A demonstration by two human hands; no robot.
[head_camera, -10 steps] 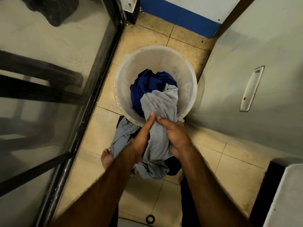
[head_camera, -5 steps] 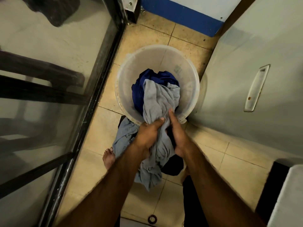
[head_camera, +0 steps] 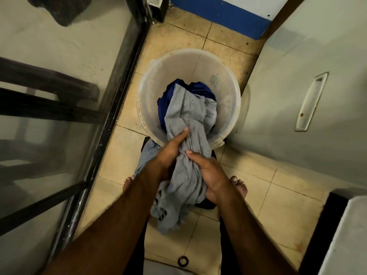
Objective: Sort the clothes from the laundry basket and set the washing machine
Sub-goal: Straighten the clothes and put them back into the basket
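Over bucket (head_camera: 178, 66) | left grip (head_camera: 168, 151) clutches grey garment (head_camera: 188, 110) | right grip (head_camera: 210, 175) clutches same garment lower

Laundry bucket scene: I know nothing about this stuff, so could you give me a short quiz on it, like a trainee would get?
1. True or false: the left hand and the right hand both grip the grey garment.
2. What lies beneath that garment in the white bucket? A) a blue garment B) a red towel C) nothing
3. Fill in: the hand reaching closer to the bucket is the ___ one.
Key: 1 true; 2 A; 3 left.
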